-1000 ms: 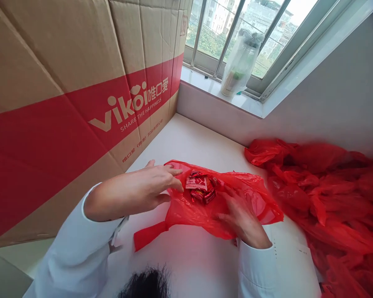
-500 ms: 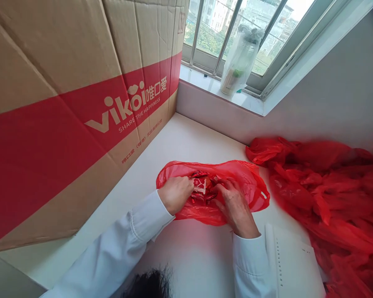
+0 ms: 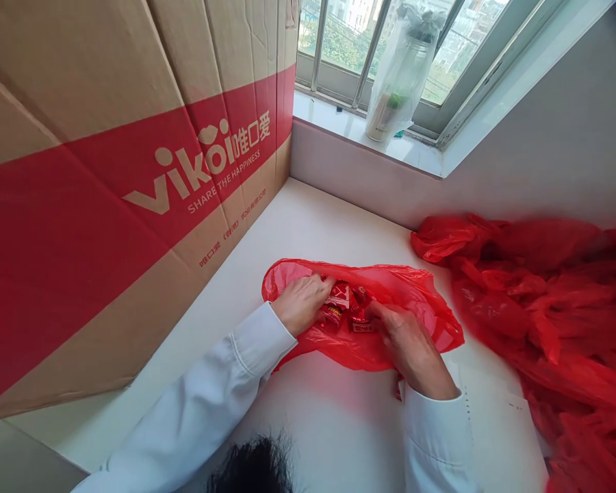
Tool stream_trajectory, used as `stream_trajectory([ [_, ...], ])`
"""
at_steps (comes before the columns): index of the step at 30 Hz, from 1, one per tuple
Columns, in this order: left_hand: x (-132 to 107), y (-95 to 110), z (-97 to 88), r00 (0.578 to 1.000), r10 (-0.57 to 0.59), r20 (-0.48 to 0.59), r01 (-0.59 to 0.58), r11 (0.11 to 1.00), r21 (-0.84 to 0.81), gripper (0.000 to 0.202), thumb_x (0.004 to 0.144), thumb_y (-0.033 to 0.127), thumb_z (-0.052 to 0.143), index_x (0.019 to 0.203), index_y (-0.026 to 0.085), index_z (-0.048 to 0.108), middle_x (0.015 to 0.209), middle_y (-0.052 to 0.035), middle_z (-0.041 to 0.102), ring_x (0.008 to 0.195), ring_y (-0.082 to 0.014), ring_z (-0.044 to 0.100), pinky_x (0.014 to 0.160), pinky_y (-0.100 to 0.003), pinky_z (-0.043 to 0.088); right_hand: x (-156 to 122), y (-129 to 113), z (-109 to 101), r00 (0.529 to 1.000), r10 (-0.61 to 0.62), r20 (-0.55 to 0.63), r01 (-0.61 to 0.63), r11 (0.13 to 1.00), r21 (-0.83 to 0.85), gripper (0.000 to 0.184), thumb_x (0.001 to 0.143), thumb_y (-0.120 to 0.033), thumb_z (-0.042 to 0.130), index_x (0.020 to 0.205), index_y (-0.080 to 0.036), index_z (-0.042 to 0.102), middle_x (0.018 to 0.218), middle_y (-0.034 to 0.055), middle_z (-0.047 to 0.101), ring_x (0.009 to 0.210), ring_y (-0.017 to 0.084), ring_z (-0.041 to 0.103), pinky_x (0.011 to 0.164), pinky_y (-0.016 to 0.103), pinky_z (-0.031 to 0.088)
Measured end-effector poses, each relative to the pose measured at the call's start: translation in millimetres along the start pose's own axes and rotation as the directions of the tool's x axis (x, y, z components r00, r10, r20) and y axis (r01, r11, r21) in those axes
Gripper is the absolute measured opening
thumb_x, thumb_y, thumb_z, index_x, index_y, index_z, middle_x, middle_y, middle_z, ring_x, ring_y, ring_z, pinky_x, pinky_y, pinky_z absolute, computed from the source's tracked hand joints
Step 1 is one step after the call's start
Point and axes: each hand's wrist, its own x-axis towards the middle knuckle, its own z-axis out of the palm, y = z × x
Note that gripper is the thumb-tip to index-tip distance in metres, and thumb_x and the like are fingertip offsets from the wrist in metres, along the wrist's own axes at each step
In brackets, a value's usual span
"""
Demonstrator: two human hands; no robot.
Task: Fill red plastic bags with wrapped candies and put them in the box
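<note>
A thin red plastic bag (image 3: pixel 339 349) lies on the white table with its mouth spread wide. Inside it sit several small red-wrapped packets (image 3: pixel 339 296), some with white or yellow print. My left hand (image 3: pixel 304 300) reaches in from the left, fingers closed and curled down beside the packets; what they grip, if anything, is hidden. From the right, my right hand (image 3: pixel 411 342) dips into the bag, its fingers bent together against a red-wrapped packet at the near side. Under my right wrist, a small red item (image 3: pixel 400 387) partly shows on the table.
A tall cardboard carton (image 3: pixel 226 226) fills the left side. Crumpled red plastic bags (image 3: pixel 544 294) are heaped on the right. A white printed sheet or box (image 3: pixel 503 418) lies partly under my right sleeve. A bagged bottle (image 3: pixel 398 103) stands on the windowsill (image 3: pixel 328 120).
My right hand has moved slightly right and nearer to me, and the packets have shifted. The bag's right end is drawn farther right. A small red item now shows beneath my right wrist.
</note>
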Motion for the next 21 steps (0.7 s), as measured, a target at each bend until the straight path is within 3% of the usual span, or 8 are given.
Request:
stream_trajectory([
  [4, 3.9, -4.3, 1.4, 0.997, 0.018, -0.069, -0.018, 1.0, 0.01, 0.018, 0.084, 0.019, 0.045, 0.098, 0.013, 0.056, 0.085, -0.0109, 0.061, 0.072, -0.0202, 0.059, 0.057, -0.027, 0.039, 0.8, 0.1, 0.0, 0.989, -0.027, 0.148, 0.034, 0.998, -0.046, 0.03, 0.063, -0.003, 0.034, 0.065, -0.019, 0.059, 0.073, 0.0016, 0.06, 0.068, 0.016, 0.055, 0.055, 0.024, 0.038],
  [6, 4.7, -5.9, 1.3, 0.996, 0.016, -0.089, -0.013, 1.0, 0.027, 0.02, 0.087, 0.019, 0.039, 0.086, 0.013, 0.059, 0.079, -0.0107, 0.061, 0.067, -0.0195, 0.058, 0.054, -0.028, 0.036, 3.3, 2.2, 4.6, 0.993, -0.034, 0.117, 0.04, 0.998, -0.047, 0.032, 0.071, -0.005, 0.036, 0.074, -0.02, 0.064, 0.083, 0.0036, 0.063, 0.076, 0.017, 0.057, 0.062, 0.026, 0.042],
  [10, 3.2, -10.0, -5.3, 0.989, -0.044, -0.138, 0.049, 0.998, 0.03, 0.025, 0.085, 0.014, 0.035, 0.08, 0.015, 0.06, 0.08, -0.0097, 0.062, 0.07, -0.0196, 0.058, 0.054, -0.029, 0.035, 8.2, 8.8, 14.7, 0.999, -0.029, 0.033, 0.033, 0.991, -0.127, 0.026, 0.083, -0.014, 0.041, 0.09, -0.021, 0.065, 0.092, 0.006, 0.064, 0.089, 0.019, 0.057, 0.075, 0.03, 0.044],
  [16, -4.7, -13.8, -28.1, 0.956, -0.194, -0.218, 0.172, 0.978, -0.117, 0.023, 0.084, 0.018, 0.037, 0.076, 0.018, 0.059, 0.08, -0.0062, 0.063, 0.071, -0.0177, 0.058, 0.061, -0.027, 0.039, 10.3, 13.9, 21.0, 0.996, -0.062, 0.06, 0.074, 0.973, -0.217, 0.02, 0.084, -0.022, 0.05, 0.096, -0.022, 0.065, 0.093, 0.0065, 0.063, 0.096, 0.024, 0.053, 0.079, 0.034, 0.042],
  [21, -11.4, -9.5, -34.3, 0.953, -0.216, -0.21, 0.193, 0.973, -0.126, 0.023, 0.085, 0.022, 0.039, 0.074, 0.018, 0.058, 0.076, -0.0046, 0.062, 0.067, -0.0169, 0.057, 0.058, -0.026, 0.036, 10.9, -6.3, 29.1, 0.997, -0.074, 0.006, 0.073, 0.965, -0.253, 0.036, 0.083, -0.036, 0.055, 0.117, -0.024, 0.055, 0.1, 0.0074, 0.062, 0.096, 0.026, 0.05, 0.078, 0.036, 0.04],
])
